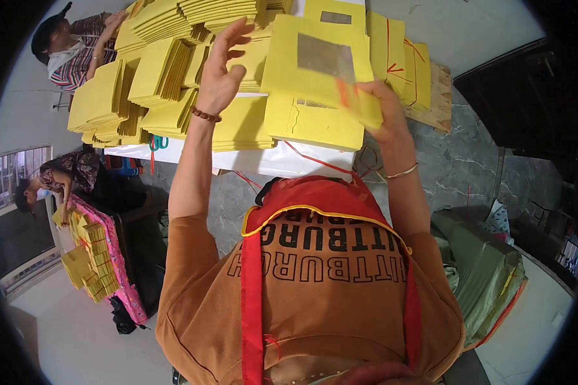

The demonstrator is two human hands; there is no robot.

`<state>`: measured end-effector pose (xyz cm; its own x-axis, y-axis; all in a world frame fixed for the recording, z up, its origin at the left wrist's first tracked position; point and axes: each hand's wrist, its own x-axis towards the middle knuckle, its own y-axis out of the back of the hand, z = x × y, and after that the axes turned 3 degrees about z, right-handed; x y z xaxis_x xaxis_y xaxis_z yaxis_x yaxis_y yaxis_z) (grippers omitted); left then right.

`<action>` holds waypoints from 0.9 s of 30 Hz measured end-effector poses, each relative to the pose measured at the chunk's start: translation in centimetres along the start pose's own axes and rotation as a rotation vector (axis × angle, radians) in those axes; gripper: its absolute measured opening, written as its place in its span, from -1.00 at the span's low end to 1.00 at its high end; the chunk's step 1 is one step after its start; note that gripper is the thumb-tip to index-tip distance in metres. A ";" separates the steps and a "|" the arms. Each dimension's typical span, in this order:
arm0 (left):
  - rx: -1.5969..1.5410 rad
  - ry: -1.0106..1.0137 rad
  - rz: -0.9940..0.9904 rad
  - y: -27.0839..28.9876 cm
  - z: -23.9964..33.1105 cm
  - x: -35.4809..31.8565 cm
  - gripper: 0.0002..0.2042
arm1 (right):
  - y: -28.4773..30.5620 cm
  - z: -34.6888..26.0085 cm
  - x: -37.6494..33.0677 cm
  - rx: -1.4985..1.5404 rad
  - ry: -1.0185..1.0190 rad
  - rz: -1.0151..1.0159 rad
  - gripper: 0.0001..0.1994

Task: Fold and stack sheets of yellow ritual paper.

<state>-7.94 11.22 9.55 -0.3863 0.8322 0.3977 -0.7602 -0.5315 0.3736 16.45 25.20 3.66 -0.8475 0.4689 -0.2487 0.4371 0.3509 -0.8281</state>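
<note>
My left hand (219, 80) is raised over the yellow stacks, its fingers apart and nothing in it. At the front right of the table, my right hand (386, 109) grips the lower right corner of a flat yellow paper packet (286, 61) with a grey rectangular window. This packet is tilted above a yellow stack (321, 130) with a cracked-looking mark on its front. Something red (345, 95), smeared by motion, shows beside my right fingers; I cannot tell what it is. Folded yellow paper pieces (241, 122) lie below and right of my left hand.
Yellow bundles tied with red string (386, 54) stand on a wooden pallet (440, 96) at right. Teal scissor handles (158, 142) lie at the white table edge (276, 160). One person (87, 45) stands far left; another (70, 176) works at a pink-covered table (123, 282).
</note>
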 end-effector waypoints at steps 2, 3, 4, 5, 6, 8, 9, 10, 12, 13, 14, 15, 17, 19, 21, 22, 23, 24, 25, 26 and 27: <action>0.076 -0.090 0.034 -0.5 0.6 -0.5 -0.37 | 1.0 -1.7 1.0 0.014 -0.050 -0.056 -0.73; 0.150 -0.187 0.059 -1.2 1.0 -0.5 -0.32 | 1.2 -2.5 1.2 0.032 -0.090 -0.107 -0.78; 0.129 -0.269 0.158 -1.9 1.5 0.0 -0.39 | 0.6 -3.3 1.3 0.038 -0.083 -0.090 -0.82; 0.134 -0.262 0.175 -2.4 2.3 0.7 -0.39 | -0.4 -3.7 1.3 0.029 -0.098 -0.096 -0.82; 0.043 -0.365 0.202 -3.0 3.1 1.9 -0.33 | -1.6 -4.2 1.1 -0.004 -0.037 -0.033 -0.85; -0.002 -0.280 0.079 -1.7 3.8 3.2 0.11 | -3.3 -5.1 0.9 -0.046 0.045 0.032 -0.85; -0.003 -0.281 0.092 -1.6 4.4 3.6 0.11 | -3.6 -5.6 0.7 -0.057 0.040 0.027 -0.85; -0.044 -0.329 0.092 -1.7 5.1 4.1 0.08 | -3.7 -6.1 0.6 -0.091 0.057 -0.025 -0.84; -0.018 -0.415 0.072 -1.7 6.1 4.7 -0.02 | -3.7 -7.1 0.0 -0.130 0.080 -0.073 -0.84; -0.027 -0.420 0.073 -1.6 6.4 4.9 -0.02 | -3.6 -7.6 -0.4 -0.097 0.066 -0.083 -0.83; 0.107 -0.445 -0.002 -1.3 6.7 5.2 -0.07 | -3.7 -7.9 -0.9 -0.063 0.053 -0.091 -0.81; 0.258 -0.460 -0.067 -1.0 6.8 5.1 -0.11 | -3.7 -7.7 -1.0 -0.068 0.046 -0.100 -0.81; 0.294 -0.530 -0.061 -1.1 6.2 4.2 -0.30 | -3.7 -6.8 -1.9 -0.237 0.125 -0.011 -0.71; 0.342 -0.683 -0.074 -1.9 5.5 2.8 -0.61 | -5.4 -4.9 -3.3 -0.275 0.156 0.048 -0.64; 0.316 -0.602 -0.079 -2.2 4.6 0.1 -0.73 | -6.3 -3.3 -4.7 -0.307 0.188 0.115 -0.57; 0.294 -0.585 -0.123 -2.2 3.6 -1.3 -0.72 | -5.9 -2.4 -5.2 -0.307 0.147 0.131 -0.54; 0.273 -0.565 -0.169 -2.5 2.6 -2.6 -0.72 | -5.4 -1.6 -5.6 -0.305 0.104 0.148 -0.50; 0.268 -0.564 -0.175 -2.9 2.0 -3.9 -0.72 | -4.8 -0.8 -6.1 -0.302 0.105 0.155 -0.50; 0.224 -0.513 -0.196 -3.3 1.5 -5.3 -0.72 | -4.2 0.0 -6.6 -0.288 0.080 0.169 -0.49; 0.181 -0.460 -0.217 -3.7 1.1 -6.4 -0.72 | -3.8 0.6 -7.0 -0.273 0.054 0.182 -0.48; 0.176 -0.455 -0.222 -3.9 0.9 -7.1 -0.72 | -3.6 0.9 -7.4 -0.269 0.051 0.189 -0.48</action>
<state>-1.75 7.22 5.98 0.0691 0.7960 0.6013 -0.6837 -0.4011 0.6096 20.89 19.71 8.01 -0.7308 0.5834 -0.3543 0.6547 0.4524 -0.6056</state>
